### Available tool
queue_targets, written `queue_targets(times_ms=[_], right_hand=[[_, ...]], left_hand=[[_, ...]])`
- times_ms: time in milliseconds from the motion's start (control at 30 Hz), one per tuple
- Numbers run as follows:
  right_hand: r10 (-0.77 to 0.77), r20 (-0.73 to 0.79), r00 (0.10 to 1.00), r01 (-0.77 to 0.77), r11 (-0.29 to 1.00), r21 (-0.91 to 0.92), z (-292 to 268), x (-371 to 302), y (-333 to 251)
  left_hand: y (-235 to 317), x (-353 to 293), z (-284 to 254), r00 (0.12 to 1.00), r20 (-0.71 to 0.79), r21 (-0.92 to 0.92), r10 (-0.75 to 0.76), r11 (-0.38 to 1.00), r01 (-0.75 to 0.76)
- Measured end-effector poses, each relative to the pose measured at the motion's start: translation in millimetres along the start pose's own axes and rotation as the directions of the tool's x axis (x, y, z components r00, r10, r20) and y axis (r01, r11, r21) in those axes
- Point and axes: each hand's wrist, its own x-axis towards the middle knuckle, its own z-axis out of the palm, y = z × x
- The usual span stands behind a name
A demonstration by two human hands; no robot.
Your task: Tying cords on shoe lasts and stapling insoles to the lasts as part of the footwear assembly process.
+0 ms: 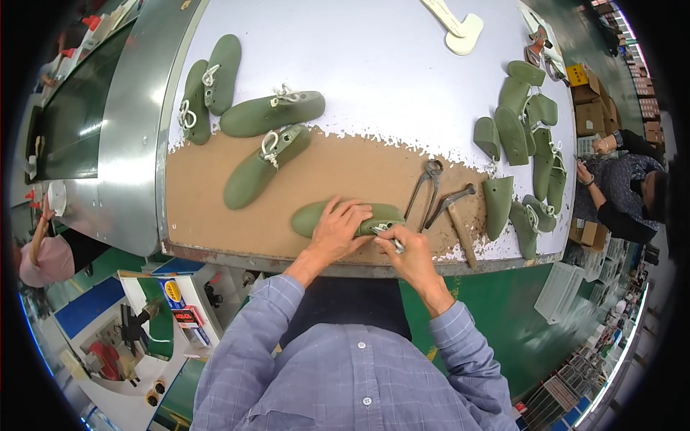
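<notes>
A green shoe last (307, 219) lies on its side at the table's front edge, toe to the left. My left hand (336, 228) presses over its middle, fingers wrapped across the top and holding it. In my right hand (415, 260) is a slim silver, pen-like tool (396, 246), pinched between the fingers. Its tip meets the last near the heel, beside a short white cord (376, 228); my fingers partly cover that spot. To the right of the last lie metal pincers (433, 171) and a hammer (461, 233) with a wooden handle.
Several corded green lasts lie at the far left, one nearest me (251, 179). Another group (512, 133) crowds the right side. Cream sole-shaped pieces (463, 36) rest at the back. A co-worker (625, 176) is beyond the right edge, another person (47, 262) at left.
</notes>
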Motion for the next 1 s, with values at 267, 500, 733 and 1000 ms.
queue_targets(times_ms=[267, 500, 733, 1000], right_hand=[[0.375, 0.324, 0.868, -0.465, 0.844, 0.266, -24, 28, -5], [-0.235, 0.21, 0.949, 0.296, 0.892, -0.341, -13, 13, -14], [-0.225, 0.377, 0.899, 0.429, 0.631, -0.646, 0, 26, -24], [0.102, 0.196, 0.975, 0.009, 0.869, -0.494, 14, 43, -15]], left_hand=[[-3, 1, 4, 1.0, -0.004, 0.028, 0.029, 0.999, -0.029], [-1, -3, 1, 1.0, -0.02, 0.036, 0.011, 0.999, -0.01], [1, -2, 1, 1.0, -0.017, 0.007, 0.001, 1.0, -0.001], [-1, 1, 6, 1.0, -0.008, 0.037, -0.006, 0.999, 0.006]])
